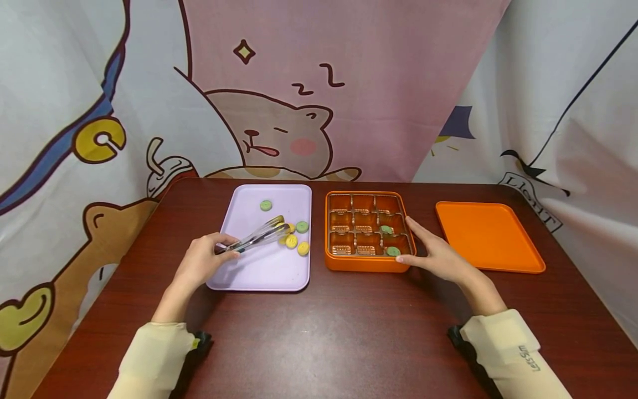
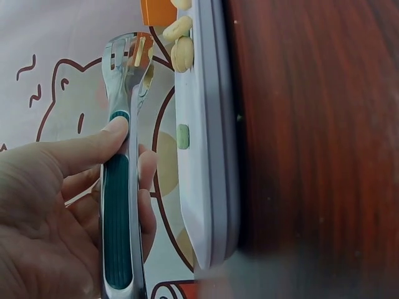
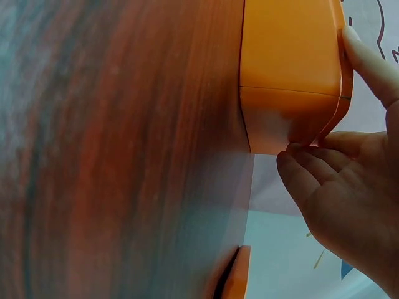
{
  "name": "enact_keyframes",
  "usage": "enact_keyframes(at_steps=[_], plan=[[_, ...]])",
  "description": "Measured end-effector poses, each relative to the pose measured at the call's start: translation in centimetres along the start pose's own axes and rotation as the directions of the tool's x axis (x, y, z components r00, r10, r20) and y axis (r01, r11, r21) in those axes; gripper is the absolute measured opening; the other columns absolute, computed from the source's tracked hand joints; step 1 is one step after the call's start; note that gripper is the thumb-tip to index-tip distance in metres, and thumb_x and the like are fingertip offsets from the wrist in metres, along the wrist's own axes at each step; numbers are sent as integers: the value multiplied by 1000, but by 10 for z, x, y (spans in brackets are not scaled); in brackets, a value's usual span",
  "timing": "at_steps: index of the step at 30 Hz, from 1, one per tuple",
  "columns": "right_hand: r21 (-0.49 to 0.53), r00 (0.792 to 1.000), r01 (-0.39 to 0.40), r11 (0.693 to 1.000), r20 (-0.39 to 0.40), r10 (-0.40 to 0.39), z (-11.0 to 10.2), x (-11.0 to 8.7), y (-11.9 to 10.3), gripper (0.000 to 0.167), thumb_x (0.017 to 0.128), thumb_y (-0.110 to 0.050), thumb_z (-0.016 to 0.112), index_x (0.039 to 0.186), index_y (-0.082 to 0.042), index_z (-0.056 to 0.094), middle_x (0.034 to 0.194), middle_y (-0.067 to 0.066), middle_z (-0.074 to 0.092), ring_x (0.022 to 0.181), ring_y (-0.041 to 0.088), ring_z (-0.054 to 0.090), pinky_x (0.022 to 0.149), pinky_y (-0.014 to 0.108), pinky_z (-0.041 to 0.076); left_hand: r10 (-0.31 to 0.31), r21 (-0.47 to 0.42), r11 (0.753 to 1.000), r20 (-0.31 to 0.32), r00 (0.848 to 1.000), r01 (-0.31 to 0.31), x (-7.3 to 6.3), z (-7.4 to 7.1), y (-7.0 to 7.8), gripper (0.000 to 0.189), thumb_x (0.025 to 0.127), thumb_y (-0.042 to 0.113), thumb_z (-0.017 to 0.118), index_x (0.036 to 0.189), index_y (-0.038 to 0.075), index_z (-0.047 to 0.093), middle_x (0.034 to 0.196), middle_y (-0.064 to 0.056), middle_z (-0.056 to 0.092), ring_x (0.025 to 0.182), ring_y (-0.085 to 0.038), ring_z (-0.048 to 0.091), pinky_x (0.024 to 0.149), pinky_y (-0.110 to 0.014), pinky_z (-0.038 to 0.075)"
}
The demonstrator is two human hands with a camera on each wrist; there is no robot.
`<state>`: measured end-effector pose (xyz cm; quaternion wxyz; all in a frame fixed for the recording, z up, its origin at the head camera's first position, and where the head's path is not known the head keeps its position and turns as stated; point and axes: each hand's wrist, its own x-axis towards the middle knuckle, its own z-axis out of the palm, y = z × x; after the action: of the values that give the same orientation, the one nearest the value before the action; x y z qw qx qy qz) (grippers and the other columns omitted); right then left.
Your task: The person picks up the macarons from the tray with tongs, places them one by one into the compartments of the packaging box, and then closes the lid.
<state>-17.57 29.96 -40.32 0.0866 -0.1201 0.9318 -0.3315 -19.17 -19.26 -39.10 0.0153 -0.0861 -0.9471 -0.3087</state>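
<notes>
My left hand (image 1: 201, 257) holds metal tongs (image 1: 256, 235) with a dark green handle inlay (image 2: 116, 218), the thumb pressed on it. The slotted tong heads hang above a lilac tray (image 1: 259, 275), overlapping several yellow button-shaped pieces (image 1: 291, 241) in the head view. Two green button-shaped pieces lie on the tray too, one near its far edge (image 1: 266, 205). My right hand (image 1: 441, 257) touches the near right corner of an orange box (image 1: 366, 265), thumb at the front rim and fingers along the right side. Inside its clear compartment insert (image 1: 368, 238), two green pieces (image 1: 393, 251) sit in the right column.
A flat orange tray or lid (image 1: 490, 235) lies right of the box, beyond my right hand. Everything stands on a dark reddish-brown table (image 1: 309, 343). Behind it hangs a cloth (image 1: 389, 111) printed with cartoon animals.
</notes>
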Motion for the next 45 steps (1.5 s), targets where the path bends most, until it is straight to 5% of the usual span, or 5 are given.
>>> enact_keyframes(at_steps=[26, 33, 45], plan=[[13, 1000, 2, 1000, 0, -2, 0, 0, -1, 103, 89, -42, 72, 161, -8, 7, 167, 21, 10, 150, 48, 18, 112, 71, 21, 20, -33, 999, -38, 999, -21, 11, 7, 10, 24, 84, 10, 77, 107, 4, 75, 101, -16, 76, 80, -21, 68, 64, -28, 45], [12, 1000, 3, 1000, 2, -3, 0, 0, -2, 102, 90, -42, 71, 160, -8, 6, 167, 21, 9, 150, 48, 17, 113, 70, 20, 3, -20, 1000, -42, 999, -4, 4, -3, -1, 25, 85, 10, 77, 109, 3, 74, 101, -18, 74, 79, -21, 63, 62, -28, 45], [9, 1000, 4, 1000, 0, -4, 0, -1, -1, 102, 90, -42, 71, 161, -9, 6, 167, 21, 10, 150, 48, 17, 113, 70, 20, -31, 33, 999, -17, 999, 31, -21, -30, -30, 33, 87, 18, 76, 117, 4, 71, 116, -22, 70, 101, -35, 64, 80, -42, 48]])
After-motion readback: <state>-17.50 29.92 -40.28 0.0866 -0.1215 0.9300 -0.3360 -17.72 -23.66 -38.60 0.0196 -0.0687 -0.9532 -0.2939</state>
